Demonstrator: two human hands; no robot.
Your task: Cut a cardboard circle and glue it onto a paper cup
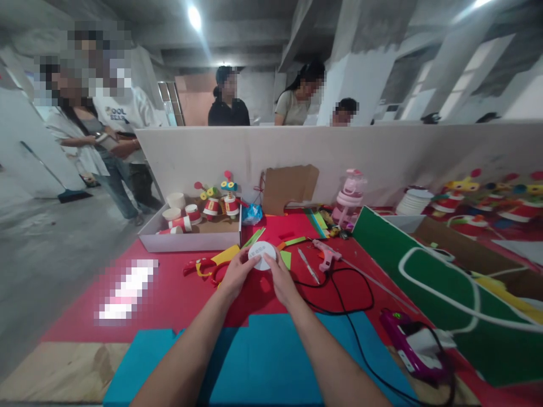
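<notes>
Both my hands hold a white paper cup turned bottom-up toward me, above the red foam sheet. My left hand grips its left rim with the fingers curled. My right hand grips the right rim the same way. Red and yellow scissors lie just left of my left hand. Green and yellow foam scraps lie behind the cup.
A white box holds paper cups and cup figures. A pink glue gun and its black cord lie to the right, a purple glue gun nearer. A green board stands at the right. Several people stand beyond the partition.
</notes>
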